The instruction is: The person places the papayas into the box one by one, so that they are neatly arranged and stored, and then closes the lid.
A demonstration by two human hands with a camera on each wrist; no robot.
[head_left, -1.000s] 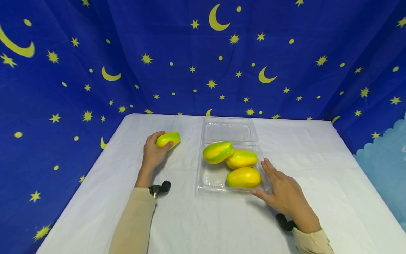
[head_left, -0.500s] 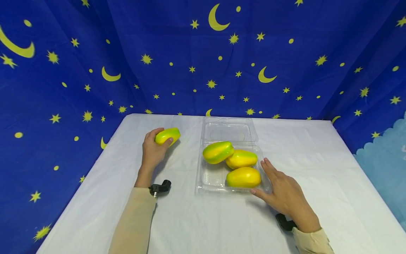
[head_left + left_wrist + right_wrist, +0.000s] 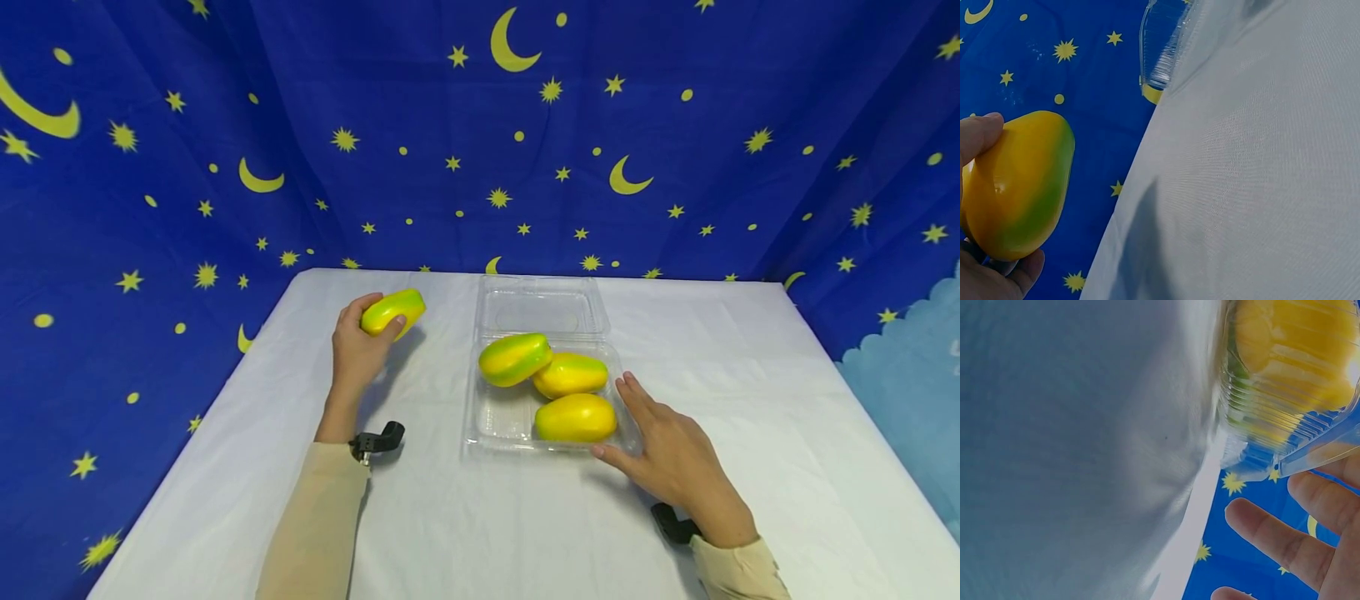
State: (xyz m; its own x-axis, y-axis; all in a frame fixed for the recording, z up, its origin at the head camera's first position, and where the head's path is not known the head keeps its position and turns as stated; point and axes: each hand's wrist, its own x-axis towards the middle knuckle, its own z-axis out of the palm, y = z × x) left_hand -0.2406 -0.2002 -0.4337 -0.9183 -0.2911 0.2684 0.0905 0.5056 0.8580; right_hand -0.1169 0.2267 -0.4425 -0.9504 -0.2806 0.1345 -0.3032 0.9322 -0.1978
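My left hand (image 3: 358, 348) grips a yellow-green papaya (image 3: 392, 313) between thumb and fingers, raised over the left part of the table. The left wrist view shows the same papaya (image 3: 1025, 181) with a thumb above and fingertips below it. To the right stands a clear plastic clamshell box (image 3: 504, 425), its lid (image 3: 542, 305) folded back. Inside it lie three papayas: one at the upper left (image 3: 514, 360) leaning on a middle one (image 3: 572, 376), and one in front (image 3: 576, 418). With fingers spread, my right hand (image 3: 675, 454) rests at the box's right front corner.
A white cloth covers the table (image 3: 450, 525). Behind it hangs a blue curtain (image 3: 420, 100) with yellow moons and stars. Black camera mounts sit on the left wrist (image 3: 378, 440) and the right wrist (image 3: 673, 525).
My left hand has lifted the papaya up from the table and moved slightly away from me. The right hand and the box with its three papayas stay put.
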